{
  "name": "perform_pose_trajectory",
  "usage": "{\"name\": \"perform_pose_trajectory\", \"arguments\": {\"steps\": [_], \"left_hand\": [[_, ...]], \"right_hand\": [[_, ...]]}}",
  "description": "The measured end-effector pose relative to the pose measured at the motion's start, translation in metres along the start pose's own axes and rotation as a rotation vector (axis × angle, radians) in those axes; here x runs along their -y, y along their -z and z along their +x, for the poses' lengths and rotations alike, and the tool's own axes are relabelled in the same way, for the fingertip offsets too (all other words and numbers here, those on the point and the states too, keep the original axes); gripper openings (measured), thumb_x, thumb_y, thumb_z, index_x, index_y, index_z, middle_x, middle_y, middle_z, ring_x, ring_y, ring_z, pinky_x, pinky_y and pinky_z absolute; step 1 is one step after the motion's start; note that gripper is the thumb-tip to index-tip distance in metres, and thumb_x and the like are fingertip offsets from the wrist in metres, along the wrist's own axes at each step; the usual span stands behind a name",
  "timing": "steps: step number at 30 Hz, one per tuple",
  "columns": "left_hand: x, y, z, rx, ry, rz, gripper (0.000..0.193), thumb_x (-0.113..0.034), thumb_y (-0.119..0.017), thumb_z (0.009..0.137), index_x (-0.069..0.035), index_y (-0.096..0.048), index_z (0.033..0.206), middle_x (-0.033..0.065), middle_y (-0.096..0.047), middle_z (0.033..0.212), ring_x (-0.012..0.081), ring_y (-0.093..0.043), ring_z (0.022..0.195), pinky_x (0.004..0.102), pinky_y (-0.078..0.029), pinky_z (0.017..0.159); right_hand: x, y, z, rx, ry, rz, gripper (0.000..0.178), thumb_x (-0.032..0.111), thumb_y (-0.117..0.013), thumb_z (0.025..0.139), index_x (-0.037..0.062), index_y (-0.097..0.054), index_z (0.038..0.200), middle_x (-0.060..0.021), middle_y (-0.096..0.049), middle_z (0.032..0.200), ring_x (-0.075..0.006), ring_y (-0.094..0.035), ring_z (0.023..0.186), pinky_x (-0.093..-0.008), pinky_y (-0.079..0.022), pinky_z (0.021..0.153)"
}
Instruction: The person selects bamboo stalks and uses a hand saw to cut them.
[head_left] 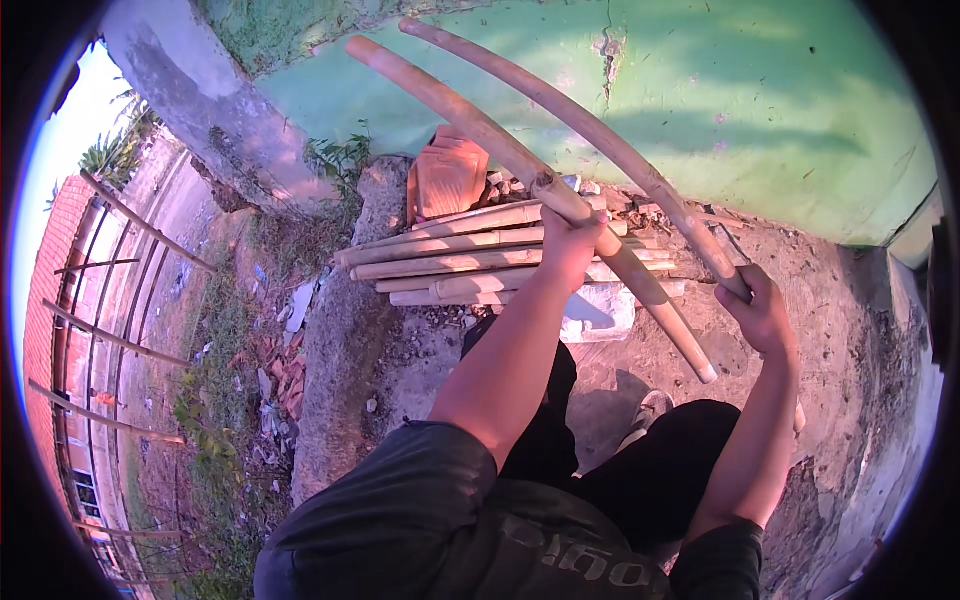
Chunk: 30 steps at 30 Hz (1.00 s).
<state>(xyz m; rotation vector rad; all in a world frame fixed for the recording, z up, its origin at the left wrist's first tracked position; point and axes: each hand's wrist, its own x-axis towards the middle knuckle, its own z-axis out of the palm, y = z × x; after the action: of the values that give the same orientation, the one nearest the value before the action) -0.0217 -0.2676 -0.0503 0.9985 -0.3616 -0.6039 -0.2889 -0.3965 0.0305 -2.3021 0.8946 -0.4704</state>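
Left hand: fingers wrapped around the first bamboo pole, which extends past them both ways. Right hand: fingers gripping the second bamboo pole, likewise extending. Stacked poles lie below the left fingers.

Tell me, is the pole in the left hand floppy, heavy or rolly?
The pole is probably stiff: both ends stick out past the left hand without clear drooping. It seems fairly light, since that hand alone holds it up. Laid down, it might roll, because it looks round.
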Motion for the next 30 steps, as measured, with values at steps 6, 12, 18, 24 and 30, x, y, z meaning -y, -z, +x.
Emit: {"name": "perform_pose_trajectory", "arguments": {"steps": [6, 12, 18, 24, 30], "left_hand": [[0.01, -0.021, -0.003, 0.115, 0.009, 0.046, 0.057, -0.004, -0.069, 0.088, -0.013, -0.031, 0.129, 0.0093, -0.05, 0.116, 0.0237, -0.058, 0.102, 0.0452, -0.056, 0.078], [0.014, -0.03, -0.008, 0.119, 0.083, -0.056, 0.051, -0.009, -0.069, 0.091, -0.012, -0.032, 0.126, 0.0096, -0.052, 0.115, 0.0231, -0.059, 0.102, 0.0444, -0.056, 0.078], [0.017, -0.034, -0.001, 0.08, 0.154, 0.055, 0.044, -0.009, -0.065, 0.094, -0.011, -0.034, 0.124, 0.0121, -0.058, 0.12, 0.0259, -0.061, 0.108, 0.045, -0.057, 0.081], [0.015, -0.023, 0.005, 0.138, 0.104, 0.097, 0.045, -0.005, -0.065, 0.093, -0.01, -0.033, 0.124, 0.0111, -0.055, 0.118, 0.0242, -0.062, 0.104, 0.0426, -0.059, 0.08], [0.023, -0.03, 0.004, 0.123, 0.034, 0.152, 0.051, -0.003, -0.067, 0.09, -0.01, -0.031, 0.125, 0.0107, -0.05, 0.119, 0.022, -0.06, 0.106, 0.0414, -0.059, 0.082]], "right_hand": [[0.002, 0.004, -0.011, 0.015, -0.133, 0.086, 0.033, 0.027, -0.074, 0.086, -0.0018, -0.065, 0.1, -0.0089, -0.062, 0.084, -0.0182, -0.055, 0.078, -0.0349, -0.045, 0.073], [0.005, -0.003, -0.009, -0.033, -0.153, 0.124, 0.033, 0.028, -0.073, 0.086, -0.001, -0.067, 0.102, -0.011, -0.066, 0.087, -0.0178, -0.059, 0.08, -0.0347, -0.047, 0.076], [-0.001, -0.008, -0.001, -0.039, -0.107, 0.071, 0.036, 0.03, -0.074, 0.085, -0.0022, -0.065, 0.098, -0.0137, -0.064, 0.083, -0.021, -0.059, 0.076, -0.0375, -0.047, 0.073], [0.025, -0.012, 0.003, -0.022, -0.101, 0.011, 0.038, 0.03, -0.073, 0.086, -0.0043, -0.062, 0.094, -0.0154, -0.06, 0.085, -0.0243, -0.056, 0.076, -0.039, -0.045, 0.072], [0.026, -0.02, 0.007, -0.008, -0.102, 0.019, 0.038, 0.032, -0.073, 0.086, -0.0031, -0.062, 0.095, -0.0146, -0.061, 0.087, -0.0244, -0.058, 0.078, -0.0388, -0.046, 0.074]]}}
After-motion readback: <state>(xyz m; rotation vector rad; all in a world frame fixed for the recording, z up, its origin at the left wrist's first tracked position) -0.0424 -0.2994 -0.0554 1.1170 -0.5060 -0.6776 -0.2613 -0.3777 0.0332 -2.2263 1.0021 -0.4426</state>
